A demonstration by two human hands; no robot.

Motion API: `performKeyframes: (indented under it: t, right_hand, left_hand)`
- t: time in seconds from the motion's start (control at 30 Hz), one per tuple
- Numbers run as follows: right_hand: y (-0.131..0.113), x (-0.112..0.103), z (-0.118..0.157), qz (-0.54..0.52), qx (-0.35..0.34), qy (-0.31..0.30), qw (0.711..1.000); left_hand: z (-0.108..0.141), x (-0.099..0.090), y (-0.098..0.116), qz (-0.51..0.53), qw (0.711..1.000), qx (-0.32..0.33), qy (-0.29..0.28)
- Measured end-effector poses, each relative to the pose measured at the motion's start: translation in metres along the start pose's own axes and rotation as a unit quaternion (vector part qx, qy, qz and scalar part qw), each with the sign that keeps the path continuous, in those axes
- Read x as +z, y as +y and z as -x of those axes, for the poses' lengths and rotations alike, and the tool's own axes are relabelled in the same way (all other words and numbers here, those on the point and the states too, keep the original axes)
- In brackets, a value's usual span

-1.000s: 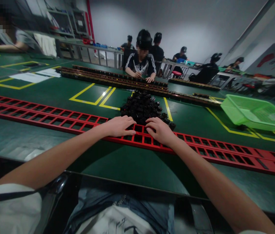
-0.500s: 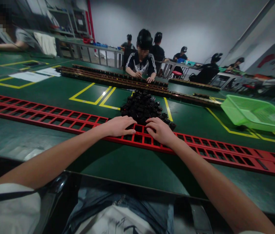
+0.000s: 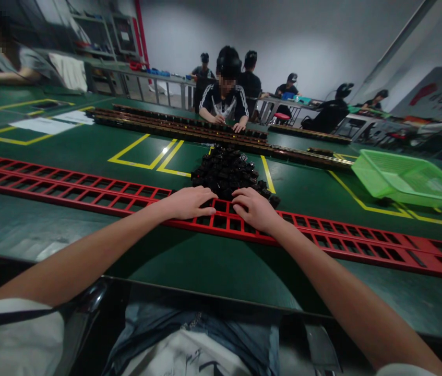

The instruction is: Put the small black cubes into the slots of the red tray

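Note:
A long red frame [image 3: 226, 223] with two rows of rectangular openings lies across the green table in front of me. My left hand [image 3: 191, 202] rests on or just over the frame, fingers stretched and the thumb apart, holding nothing I can see. Facing it, my right hand [image 3: 255, 209] is over the same frame with its fingers bent slightly and apart, also without a visible object. Just beyond my fingertips is a heap of small black parts [image 3: 224, 169]; their exact kind is too dark to make out.
At the right stands a green plastic basket [image 3: 412, 180]. Long dark strips [image 3: 174, 125] lie across the table's far side, where a co-worker [image 3: 224, 94] bends over them. White paper sheets [image 3: 44, 124] are at the left. Yellow tape [image 3: 134, 163] marks the green table [image 3: 189, 261].
The view has shifted slightly, so the scene sits a little further left. Both hands keep the same place over the red frame.

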State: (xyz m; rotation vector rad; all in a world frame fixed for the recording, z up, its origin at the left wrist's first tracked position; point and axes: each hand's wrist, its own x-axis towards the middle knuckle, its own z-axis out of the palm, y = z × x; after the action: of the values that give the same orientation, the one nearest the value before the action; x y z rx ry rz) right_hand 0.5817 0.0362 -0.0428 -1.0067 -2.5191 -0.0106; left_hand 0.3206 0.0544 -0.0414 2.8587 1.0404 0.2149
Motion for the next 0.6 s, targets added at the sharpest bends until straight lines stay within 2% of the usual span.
performKeyframes:
  t: [0.2, 0.6]
  right_hand:
    - [-0.0009, -0.0005, 0.0003, 0.000, -0.003, 0.007, 1.000]
    - [-0.0011, -0.0009, -0.0001, 0.002, -0.002, 0.004, 1.000]
  left_hand:
    - [-0.0004, -0.0031, 0.0026, 0.004, 1.000, -0.007, -0.017]
    - [-0.0003, -0.0034, 0.0030, 0.007, 1.000, -0.009, -0.015]
